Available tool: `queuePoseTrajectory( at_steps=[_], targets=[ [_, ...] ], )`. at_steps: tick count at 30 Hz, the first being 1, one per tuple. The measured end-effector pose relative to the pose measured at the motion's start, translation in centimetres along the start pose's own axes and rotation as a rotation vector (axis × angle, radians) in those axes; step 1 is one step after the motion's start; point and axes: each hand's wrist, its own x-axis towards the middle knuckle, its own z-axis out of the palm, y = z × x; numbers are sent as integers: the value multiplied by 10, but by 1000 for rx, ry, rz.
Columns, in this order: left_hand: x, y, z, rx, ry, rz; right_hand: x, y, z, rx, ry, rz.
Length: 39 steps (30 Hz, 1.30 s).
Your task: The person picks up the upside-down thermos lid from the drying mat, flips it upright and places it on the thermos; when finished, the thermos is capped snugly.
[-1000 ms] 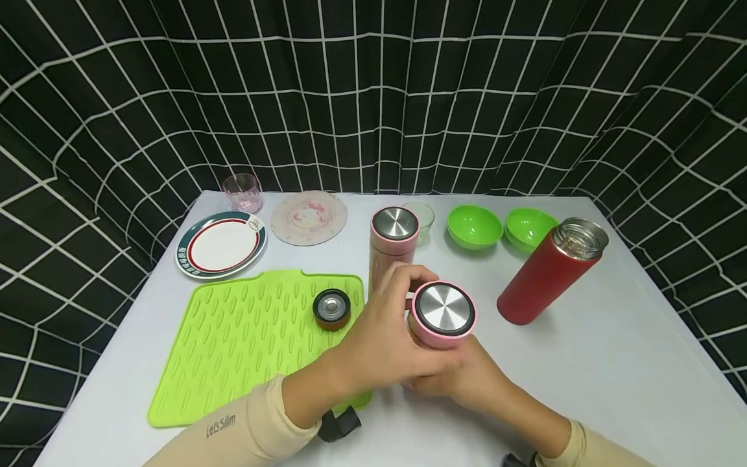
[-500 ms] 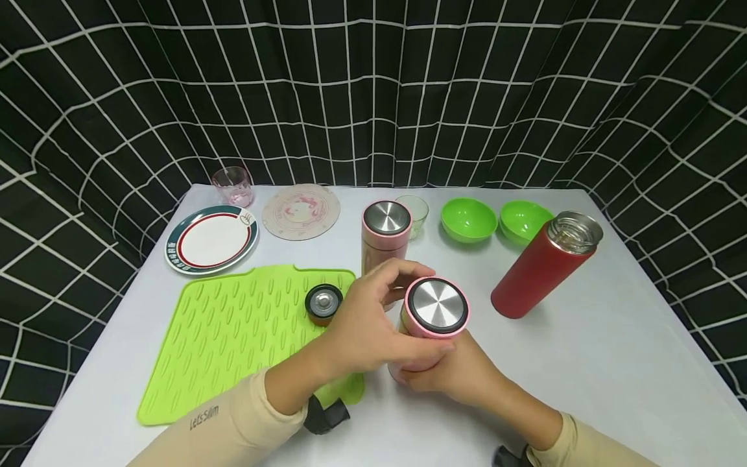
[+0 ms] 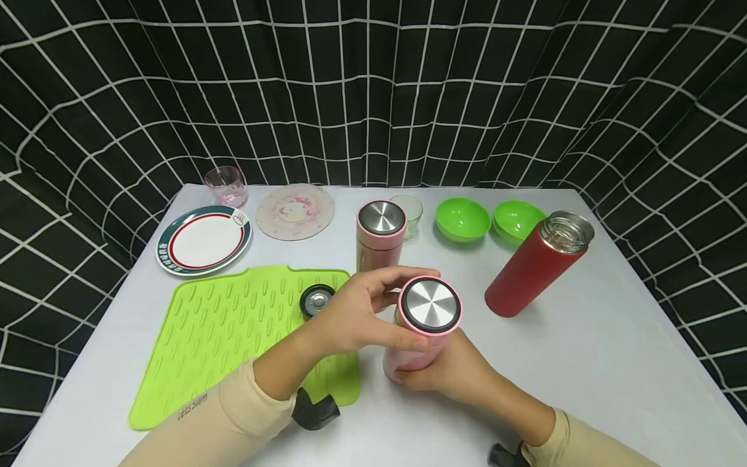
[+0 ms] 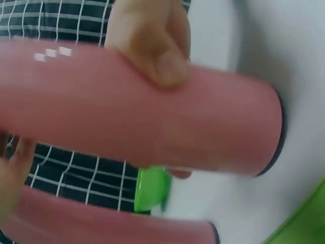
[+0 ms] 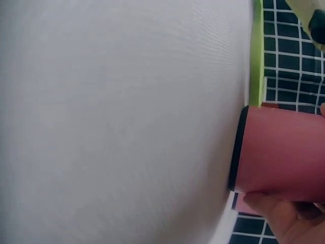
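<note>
A pink thermos [image 3: 417,363] with a steel-topped lid [image 3: 432,304] stands nearly upright between both hands. My left hand [image 3: 362,311] holds it just below the lid's top, with the thumb along the near side and fingers behind. Lower down, my right hand [image 3: 449,373] grips the body; its thumb [image 4: 170,68] lies across the pink wall in the left wrist view. The black-rimmed base [image 5: 238,150] is right at the white table in the right wrist view. Just behind stands a second pink thermos [image 3: 381,237], its lower part hidden by the left hand.
A green mat [image 3: 233,344] at left bears a dark round lid [image 3: 317,299], partly behind the left hand. Right stands an uncapped red thermos [image 3: 533,269]. Along the back are a plate [image 3: 204,240], a round disc [image 3: 295,211], two glasses [image 3: 226,187] and two green bowls [image 3: 463,219].
My left hand has drawn back leftward around the thermos top, its thumb now shorter across the front, and more of the pink body shows. The right hand keeps its grip. The head view has shifted slightly.
</note>
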Motion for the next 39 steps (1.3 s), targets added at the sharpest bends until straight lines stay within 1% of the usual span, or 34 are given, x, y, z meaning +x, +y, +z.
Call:
queuePoseTrajectory(
  at_steps=[1, 2, 3, 4, 6, 7, 8, 9, 10, 11, 13, 14, 15, 16, 17, 18, 20, 21, 22, 23, 24, 25, 27, 29, 30, 31, 32, 33, 34, 37, 39],
  targets=[
    [0, 0, -4, -8, -34, -11, 1, 0, 1, 5, -2, 0],
    [-1, 2, -5, 11, -50, -24, 2, 0, 2, 14, -13, 0],
    [-3, 4, -4, 62, -48, -35, 3, 0, 2, 8, -19, -12],
    [-4, 6, -1, 129, -30, -34, 4, 0, 3, 9, -26, -27],
    [-6, 9, 8, 266, 59, -13, 4, -1, 3, 31, -33, -28],
    [-7, 10, 13, 309, 111, -1, 4, -2, 2, 35, -34, -26],
    [-6, 10, 17, 332, 156, 12, 4, -2, 2, 32, -37, -25],
    [-6, 9, 20, 330, 182, 29, 3, -2, 1, 15, -30, -24],
    [-5, 7, 20, 303, 188, 49, 2, -1, 1, 13, -28, -14],
    [-4, 5, 18, 251, 171, 58, 2, -1, 1, 7, -21, -4],
    [-1, 0, 12, 128, 86, 59, 1, 0, 0, -26, -7, -4],
    [1, -3, 8, 85, 39, 51, 0, 1, 0, -37, -6, -9],
    [1, -5, 6, 66, 4, 38, 0, 1, 0, -38, -9, -17],
    [1, -5, 6, 62, -11, 28, 0, 2, 0, -35, -10, -26],
    [0, -5, 7, 77, -8, 19, 0, 2, -1, -29, -18, -36],
    [-1, -4, 9, 105, 13, 14, 1, 2, -1, -18, -33, -55],
    [-4, 0, 16, 201, 85, 15, 2, 3, -1, -4, -57, -86],
    [-6, 1, 20, 231, 135, 17, 2, 2, -2, 12, -65, -84],
    [-7, 2, 24, 254, 183, 26, 3, 2, -2, 12, -66, -78],
    [-7, 2, 26, 260, 213, 38, 3, 1, -2, 16, -73, -73],
    [-7, 1, 27, 247, 229, 53, 3, 1, -3, 7, -69, -66],
    [-6, 0, 27, 227, 234, 62, 3, 0, -3, -10, -57, -50],
    [-4, -3, 23, 143, 212, 64, 3, 0, -4, -30, -51, -29],
    [-3, -5, 17, 67, 147, 37, 3, -1, -3, -54, -47, -40],
    [-3, -5, 15, 47, 117, 19, 3, -1, -3, -58, -44, -43],
    [-3, -4, 13, 50, 95, 4, 4, -1, -3, -53, -47, -51],
    [-3, -3, 12, 64, 79, 3, 5, -1, -3, -42, -50, -56],
    [-3, -2, 12, 97, 76, 8, 5, -1, -3, -34, -53, -61],
    [-4, 0, 13, 145, 85, 14, 5, 0, -3, -23, -55, -61],
    [-6, 4, 18, 282, 153, 35, 5, 1, -3, -13, -50, -55],
    [-7, 4, 19, 296, 171, 38, 5, 3, -3, -23, -44, -58]
  ],
)
